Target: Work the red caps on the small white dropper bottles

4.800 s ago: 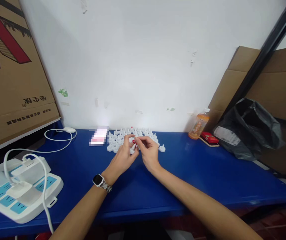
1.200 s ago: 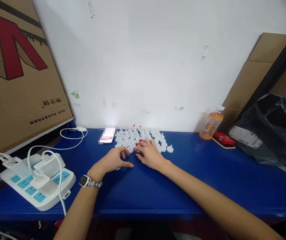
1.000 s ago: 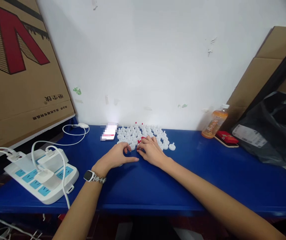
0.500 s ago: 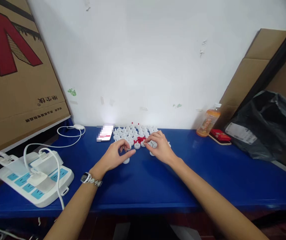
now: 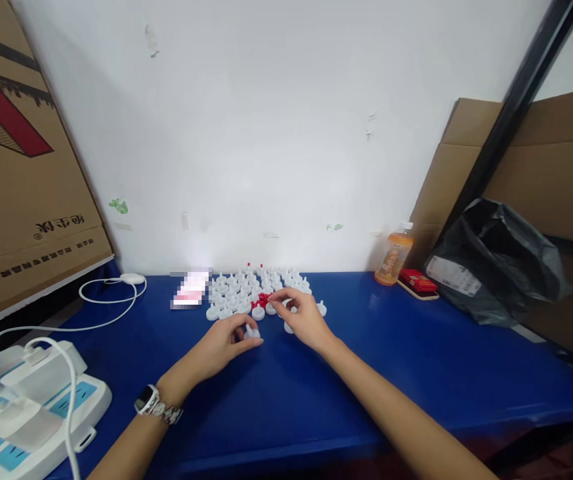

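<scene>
My left hand [image 5: 230, 341] holds a white nozzle cap [image 5: 252, 331] between thumb and fingers, just above the blue table, its narrow tip pointing up. My right hand [image 5: 301, 316] reaches over the small pile of red tip caps [image 5: 261, 301], thumb and index finger pinched together at its edge. Whatever lies in that pinch is too small to make out. Many white nozzle caps [image 5: 231, 290] stand upright in a cluster behind the hands, and two at the back carry red tips. A few more white caps lie partly hidden behind my right hand.
A phone [image 5: 191, 288] with a blurred screen lies left of the caps. At the left stands a power strip [image 5: 41, 427] with plugs and a white cable. An orange drink bottle [image 5: 394, 257], a red box [image 5: 415, 280] on another phone and a dark plastic bag [image 5: 496, 260] sit right.
The view has shifted, so the scene sits lower and further left. My left hand has closed on a white nozzle cap, and my right hand has moved over to the red pile.
</scene>
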Demonstrator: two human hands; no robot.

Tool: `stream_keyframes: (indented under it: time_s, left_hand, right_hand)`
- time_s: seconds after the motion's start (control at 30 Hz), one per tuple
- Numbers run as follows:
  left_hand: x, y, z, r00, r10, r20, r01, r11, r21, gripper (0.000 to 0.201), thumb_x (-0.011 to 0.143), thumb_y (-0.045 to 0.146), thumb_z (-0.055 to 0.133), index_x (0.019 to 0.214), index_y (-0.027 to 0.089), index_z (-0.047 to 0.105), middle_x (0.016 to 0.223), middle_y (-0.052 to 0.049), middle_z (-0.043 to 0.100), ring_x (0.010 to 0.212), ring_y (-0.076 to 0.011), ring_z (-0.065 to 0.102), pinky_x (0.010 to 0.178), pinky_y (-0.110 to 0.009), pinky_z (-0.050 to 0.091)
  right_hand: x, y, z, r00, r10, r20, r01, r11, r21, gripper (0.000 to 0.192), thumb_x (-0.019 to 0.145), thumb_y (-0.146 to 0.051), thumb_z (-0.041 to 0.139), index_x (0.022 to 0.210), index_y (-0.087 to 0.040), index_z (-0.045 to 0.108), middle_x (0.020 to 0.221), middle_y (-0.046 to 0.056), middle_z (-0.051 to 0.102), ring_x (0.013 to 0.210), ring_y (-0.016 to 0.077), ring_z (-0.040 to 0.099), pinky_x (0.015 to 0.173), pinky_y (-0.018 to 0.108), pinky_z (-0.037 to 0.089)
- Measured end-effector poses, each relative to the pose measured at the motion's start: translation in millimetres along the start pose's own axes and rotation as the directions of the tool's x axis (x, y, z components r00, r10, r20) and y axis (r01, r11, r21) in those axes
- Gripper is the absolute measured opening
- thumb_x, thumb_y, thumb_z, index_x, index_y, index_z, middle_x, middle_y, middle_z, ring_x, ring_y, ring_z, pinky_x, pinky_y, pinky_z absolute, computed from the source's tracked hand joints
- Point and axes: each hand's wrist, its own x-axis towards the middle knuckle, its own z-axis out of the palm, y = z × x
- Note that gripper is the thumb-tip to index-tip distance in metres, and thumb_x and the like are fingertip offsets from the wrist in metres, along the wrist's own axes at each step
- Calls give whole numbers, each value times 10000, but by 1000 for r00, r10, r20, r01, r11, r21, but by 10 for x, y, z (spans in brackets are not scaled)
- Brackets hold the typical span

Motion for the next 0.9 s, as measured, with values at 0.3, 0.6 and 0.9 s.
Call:
stream_keyframes:
  time_s: [0.3,0.6,0.9]
  left_hand:
    - [487,320,207,956,235,-174,-219,970,105,353,995,504,329,866,207,470,827,5,520,748,-159,517,716,-308,399]
    - [333,230,301,963,228,-143,-204,965,166,277,972,475,406,894,213,448,802,14,527,716,-159,516,663,-299,383]
    - [293,228,307,977,189,-99,-175,975,135,274,980,473,372,919,217,449,706,26,501,634,-159,499,566,-274,333]
  right_hand:
    - [68,131,-115,973,128,-192,-58,941,335,230,818,-359,677,958,-204,582,754,11,670,661,161,653,642,278,515]
    - [36,119,-60,981,171,-94,-130,933,335,215,789,-368,695,846,-161,689,690,28,668,593,132,602,578,251,484]
    - [-27,93,-53,989,117,90,-144,904,403,296,768,-447,736,857,-171,680,674,-2,655,545,92,554,546,224,450]
